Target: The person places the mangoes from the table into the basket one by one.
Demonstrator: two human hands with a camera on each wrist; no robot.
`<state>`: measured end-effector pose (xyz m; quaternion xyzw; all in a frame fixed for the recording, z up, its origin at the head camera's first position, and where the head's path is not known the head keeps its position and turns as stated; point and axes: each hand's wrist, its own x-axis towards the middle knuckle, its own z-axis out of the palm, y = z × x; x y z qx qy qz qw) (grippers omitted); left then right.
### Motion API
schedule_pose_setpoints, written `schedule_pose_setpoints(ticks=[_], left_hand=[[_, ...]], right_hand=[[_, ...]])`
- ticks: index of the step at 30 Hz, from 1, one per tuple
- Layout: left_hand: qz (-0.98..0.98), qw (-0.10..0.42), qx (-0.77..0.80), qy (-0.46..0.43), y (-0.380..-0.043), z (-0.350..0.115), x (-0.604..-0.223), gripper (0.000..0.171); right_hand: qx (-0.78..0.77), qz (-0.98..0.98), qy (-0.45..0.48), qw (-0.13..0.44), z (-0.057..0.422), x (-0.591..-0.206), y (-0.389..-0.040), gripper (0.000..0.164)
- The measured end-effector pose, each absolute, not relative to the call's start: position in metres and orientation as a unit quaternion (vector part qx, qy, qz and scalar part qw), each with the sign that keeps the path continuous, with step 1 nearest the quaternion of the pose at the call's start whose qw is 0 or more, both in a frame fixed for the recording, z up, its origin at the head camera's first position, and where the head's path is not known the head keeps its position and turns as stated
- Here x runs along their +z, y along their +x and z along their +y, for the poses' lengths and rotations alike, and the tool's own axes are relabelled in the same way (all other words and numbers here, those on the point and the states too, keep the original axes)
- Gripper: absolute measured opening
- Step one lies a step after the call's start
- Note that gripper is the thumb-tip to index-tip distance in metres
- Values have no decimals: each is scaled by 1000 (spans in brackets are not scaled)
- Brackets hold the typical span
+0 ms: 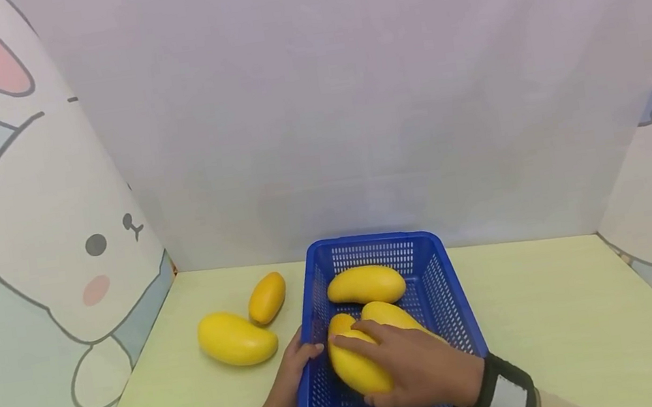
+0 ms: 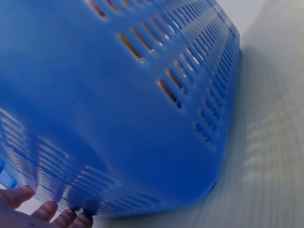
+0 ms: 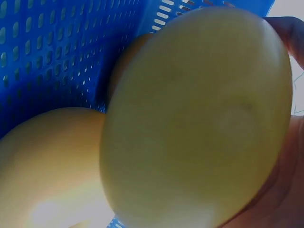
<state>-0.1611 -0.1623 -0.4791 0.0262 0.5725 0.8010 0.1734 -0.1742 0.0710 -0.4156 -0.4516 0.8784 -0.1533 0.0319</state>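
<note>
In the head view my right hand (image 1: pixel 418 366) grips a plump yellow mango (image 1: pixel 356 368) inside the blue plastic basket (image 1: pixel 457 289). That mango (image 3: pixel 199 118) fills most of the right wrist view, with the fingers along its right side. Beside it in the basket lie another yellow mango (image 1: pixel 391 313), partly covered by the hand, and a smaller orange-yellow mango (image 1: pixel 340 323), mostly hidden. A further mango (image 1: pixel 366 285) lies at the basket's far end. My left hand (image 1: pixel 288 384) holds the basket's left side, thumb at the rim and fingers (image 2: pixel 45 211) against the outer wall.
Left of the basket, a large yellow mango (image 1: pixel 235 339) and a small orange-yellow mango (image 1: pixel 267 298) lie on the pale yellow-green table (image 1: pixel 538 313). A plain curtain-like backdrop (image 1: pixel 348 90) stands behind, with cartoon-printed panels (image 1: pixel 32 270) at both sides.
</note>
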Motion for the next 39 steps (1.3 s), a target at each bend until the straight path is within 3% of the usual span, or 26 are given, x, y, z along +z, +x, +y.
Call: schedule_pose_setpoints(ticks=[19, 39], left_hand=[[557, 175, 811, 46, -161, -163, -479, 62], [564, 178, 805, 36, -161, -163, -481, 61]], right_hand=[[-147, 853, -481, 139, 71, -420, -178, 75], [-134, 836, -515, 137, 74, -425, -178, 69]])
